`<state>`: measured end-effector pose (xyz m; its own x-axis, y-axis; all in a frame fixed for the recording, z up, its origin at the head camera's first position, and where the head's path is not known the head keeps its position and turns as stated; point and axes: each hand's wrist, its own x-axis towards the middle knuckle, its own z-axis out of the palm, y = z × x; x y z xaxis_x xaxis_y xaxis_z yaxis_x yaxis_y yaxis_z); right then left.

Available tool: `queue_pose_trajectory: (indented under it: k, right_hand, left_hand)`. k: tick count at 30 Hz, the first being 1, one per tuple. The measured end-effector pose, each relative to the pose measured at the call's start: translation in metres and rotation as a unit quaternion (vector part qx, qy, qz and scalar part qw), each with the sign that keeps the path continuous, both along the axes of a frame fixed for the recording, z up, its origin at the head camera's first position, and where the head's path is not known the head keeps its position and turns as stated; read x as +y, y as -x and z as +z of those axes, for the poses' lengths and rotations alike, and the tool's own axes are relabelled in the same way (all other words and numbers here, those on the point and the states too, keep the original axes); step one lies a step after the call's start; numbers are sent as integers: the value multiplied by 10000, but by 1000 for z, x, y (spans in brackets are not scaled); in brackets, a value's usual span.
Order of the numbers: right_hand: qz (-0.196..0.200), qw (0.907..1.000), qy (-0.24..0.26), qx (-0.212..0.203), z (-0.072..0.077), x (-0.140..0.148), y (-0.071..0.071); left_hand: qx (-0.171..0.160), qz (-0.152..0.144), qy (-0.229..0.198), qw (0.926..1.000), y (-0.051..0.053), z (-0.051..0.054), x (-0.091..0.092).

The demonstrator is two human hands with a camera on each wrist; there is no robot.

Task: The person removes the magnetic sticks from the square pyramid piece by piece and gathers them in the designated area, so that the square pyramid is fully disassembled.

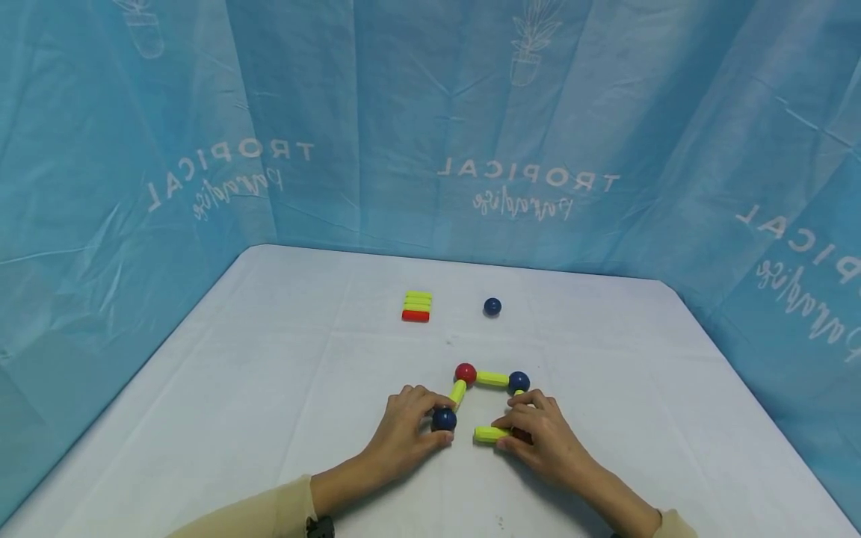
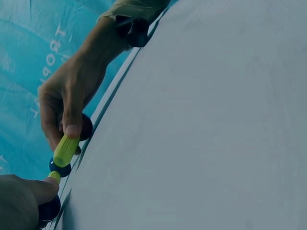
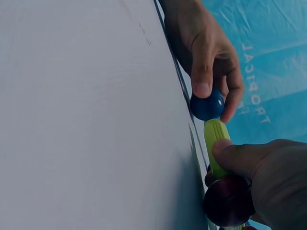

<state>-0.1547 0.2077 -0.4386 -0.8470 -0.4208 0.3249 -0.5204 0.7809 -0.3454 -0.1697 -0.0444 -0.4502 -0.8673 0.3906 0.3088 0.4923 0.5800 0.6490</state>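
In the head view, my left hand [image 1: 406, 431] grips a dark blue ball [image 1: 444, 419] joined to a yellow-green stick [image 1: 457, 394]. That stick leads up to a red ball [image 1: 466, 373], from which another stick [image 1: 492, 379] runs right to a second blue ball [image 1: 519, 382]. My right hand [image 1: 546, 436] pinches a yellow-green stick [image 1: 490, 434], whose free end points at the left blue ball with a gap between them. A dark red ball [image 3: 229, 201] sits at this stick's other end, mostly covered by my right hand in the head view.
Farther back lie several yellow-green sticks [image 1: 418, 301] side by side with a red stick [image 1: 415, 316]. A loose blue ball [image 1: 492, 306] is to their right. Blue printed curtains [image 1: 430, 134] stand around the white table [image 1: 303, 359].
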Motion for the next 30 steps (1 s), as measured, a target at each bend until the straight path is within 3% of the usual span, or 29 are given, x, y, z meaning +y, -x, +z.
queue_pose_trajectory:
  k: [3,8,21,25,30]
  right_hand:
    - [41,10000,14,-23,-1,5,-1]
    - [385,9989,41,276,-4,19,-1]
    - [1198,9915,-168,472,-3,47,1]
    - [947,9951,-277,93,3,46,1]
    - [253,9987,-327,-286,18,29,5]
  left_hand:
    - [-9,86,-178,9998,3,-1,-6]
    - [-199,169,-408,9988,12,-2,-19]
    - [-419,213,-133,9988,40,3,-32]
    - [-431,257,79,9987,44,2,-29]
    - [-362,437,198,9982,46,0,-24]
